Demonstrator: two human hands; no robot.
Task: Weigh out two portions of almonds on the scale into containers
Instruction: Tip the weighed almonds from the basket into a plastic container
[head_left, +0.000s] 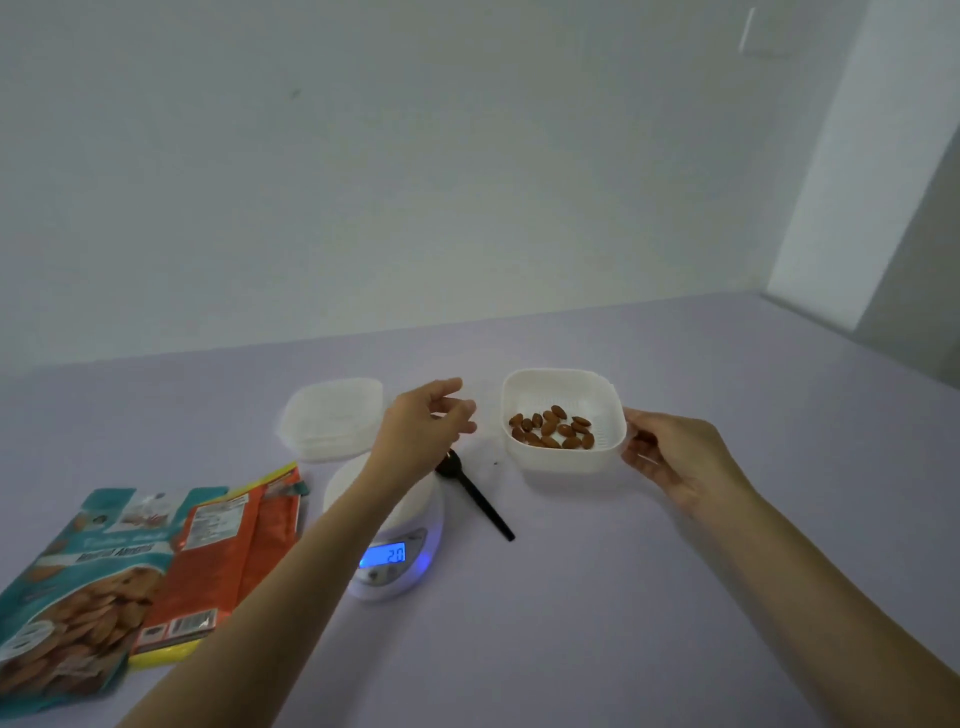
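Note:
A white square container (563, 457) with several almonds (553, 427) in it stands on the table, right of the scale. My right hand (670, 457) is at its right side, fingertips at the rim, fingers relaxed. My left hand (428, 423) hovers left of the container, above the scale, fingers loosely spread and holding nothing. The white scale (387, 540) has a lit blue display and nothing on its platform. A stack of white containers (332, 418) sits behind the scale. The teal almond bag (78, 587) lies at the left.
A black spoon (475, 493) lies on the lilac table (623, 623) between scale and container. An orange and yellow packet (223, 551) lies partly under the almond bag. A white wall runs along the table's far edge.

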